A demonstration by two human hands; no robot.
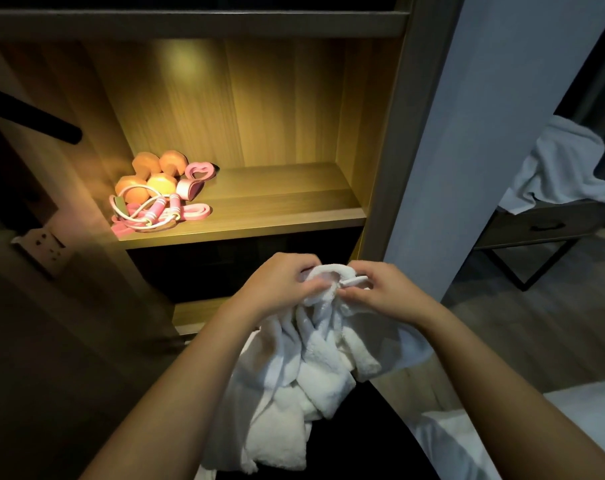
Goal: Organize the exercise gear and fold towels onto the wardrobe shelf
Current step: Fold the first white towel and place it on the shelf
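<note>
A: Can you see the fingertips?
B: No. Those of the left hand (277, 282) and right hand (380, 289) are mostly buried in the white towel (315, 375), whose lower end runs off the near edge.
A: Below the shelf (277, 202)?
B: Too dark.

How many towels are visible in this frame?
2. One white towel is gripped by the left hand and right hand, centre foreground; one pale towel drapes over the dark table at right. Others may be out of view.
</note>
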